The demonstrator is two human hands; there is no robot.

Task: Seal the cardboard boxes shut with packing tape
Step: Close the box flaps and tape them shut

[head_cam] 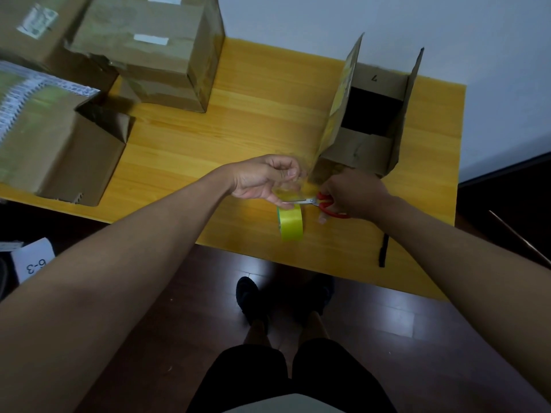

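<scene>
An open cardboard box (pixel 365 150) stands on the yellow wooden table (pixel 238 138), its long flaps upright and a strip of clear tape running down its left flap. My left hand (pixel 265 180) pinches that stretched clear tape (pixel 293 186) just above the yellow-green tape roll (pixel 291 223), which hangs below it. My right hand (pixel 353 193) grips red-handled scissors (pixel 323 204), whose blades point left at the tape under my left fingers.
Sealed cardboard boxes (pixel 155 52) are stacked at the back left, and a box (pixel 59 150) with an open flap sits at the left edge. A dark strip (pixel 383 250) lies near the table's front right edge. A paper marked 6-3 (pixel 32 260) lies on the floor at left.
</scene>
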